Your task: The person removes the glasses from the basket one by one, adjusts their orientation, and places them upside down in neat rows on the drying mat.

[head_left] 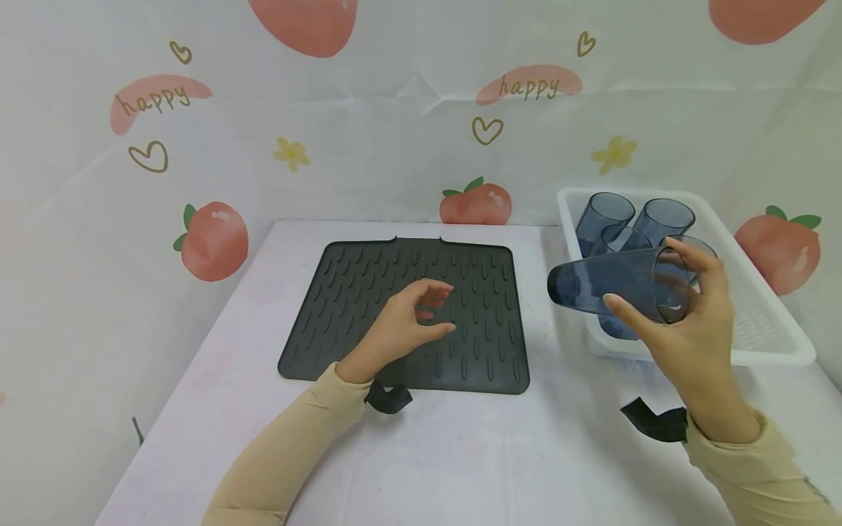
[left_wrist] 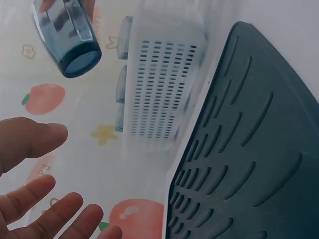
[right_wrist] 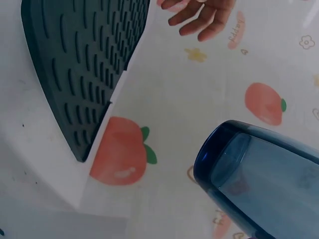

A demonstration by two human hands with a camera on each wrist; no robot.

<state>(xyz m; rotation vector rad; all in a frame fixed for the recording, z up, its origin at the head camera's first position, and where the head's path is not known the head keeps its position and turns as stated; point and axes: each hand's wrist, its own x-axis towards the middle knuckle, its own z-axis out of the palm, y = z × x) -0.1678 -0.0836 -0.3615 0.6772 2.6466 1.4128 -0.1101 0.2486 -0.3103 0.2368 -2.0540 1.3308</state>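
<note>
The right hand (head_left: 691,332) grips a blue translucent tumbler (head_left: 615,291) around its open end, thumb on the near side and fingers curled over the far side, so that the cup lies almost level in the air with its thick base pointing toward nine o'clock. Held by the rim end like this, the base leads and the mouth stays clear of the table, which looks like a grip suited to turning the cup over. The tumbler hangs just above the near left corner of the white slotted basket (head_left: 776,343), at about three o'clock on the table (head_left: 460,453), and from the head view it partly covers the other blue tumblers (head_left: 661,218) standing together at the basket's far end, at roughly two o'clock. The left hand (head_left: 408,325) holds nothing: its fingers are loosely spread and slightly bent, hovering over the middle of the dark ridged drying mat (head_left: 460,351), apparently poised to receive or steady something. The mat lies flat at the table's centre, its raised ribs presumably there to keep wet rims off the surface. A printed backdrop with peaches (head_left: 213,241) stands behind the table at twelve o'clock. Black straps sit at both wrists.
</note>
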